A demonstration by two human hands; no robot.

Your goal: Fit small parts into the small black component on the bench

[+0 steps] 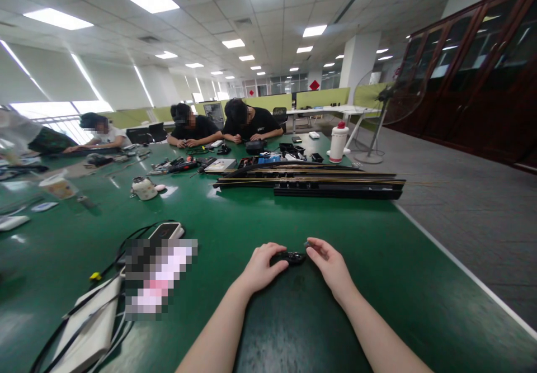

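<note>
My left hand (265, 265) is closed around the left end of a small black device (295, 258), thumb on the near side and fingers on the far side. The device lies low at the green tabletop (335, 222); its exact kind is too small to tell. Just right of it, my right hand (329, 264) pinches a small grey piece (309, 244) between thumb and fingertips. That piece is apart from the device, and most of it is hidden by the fingers.
Black rails (339, 193) with thin brass-coloured rods lie beyond my hands. A white bottle with a red cap (339, 143) stands behind them. Left are a white power bank (90, 322), cables and a small pot-shaped container (144, 188). Several people sit at the far side.
</note>
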